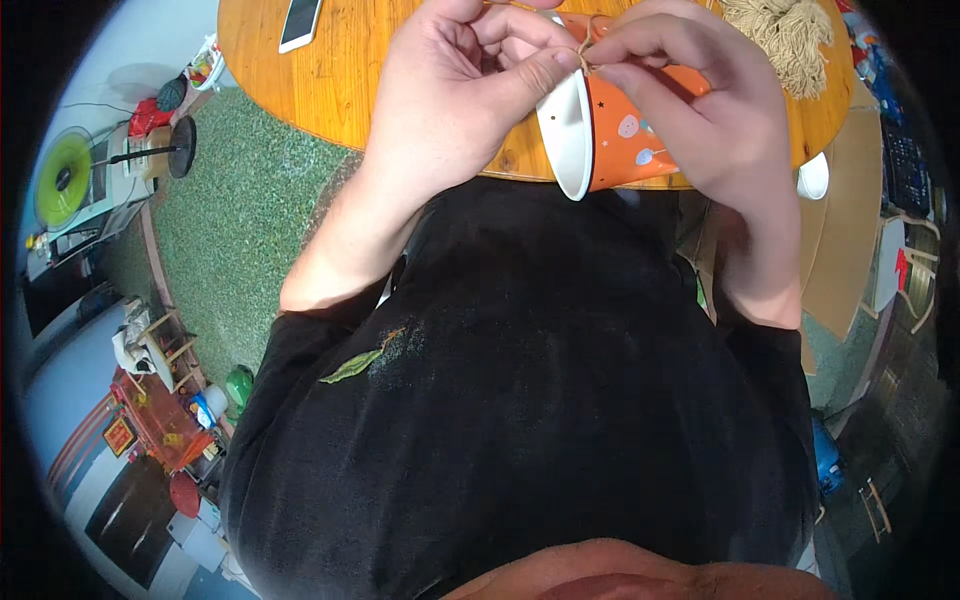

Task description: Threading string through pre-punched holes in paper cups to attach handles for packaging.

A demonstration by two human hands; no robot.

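Note:
An orange paper cup [625, 135] with a white inside and printed balloon shapes lies on its side at the table's near edge, its mouth facing left. Over its rim, my left hand [455, 95] pinches a thin tan string [585, 55] between thumb and forefinger. My right hand [715, 100] grips the same string from the other side, its thumb and forefinger closed close to a small knot or loop. The fingertips of both hands nearly meet there. Part of the cup is hidden behind my right hand.
A round wooden table [340, 85] bears a white phone [300, 22] at far left and a bundle of tan yarn [785, 40] at far right. Right of the table are a white cup [813, 178] and cardboard [845, 230]. A green-bladed fan [65, 180] stands left.

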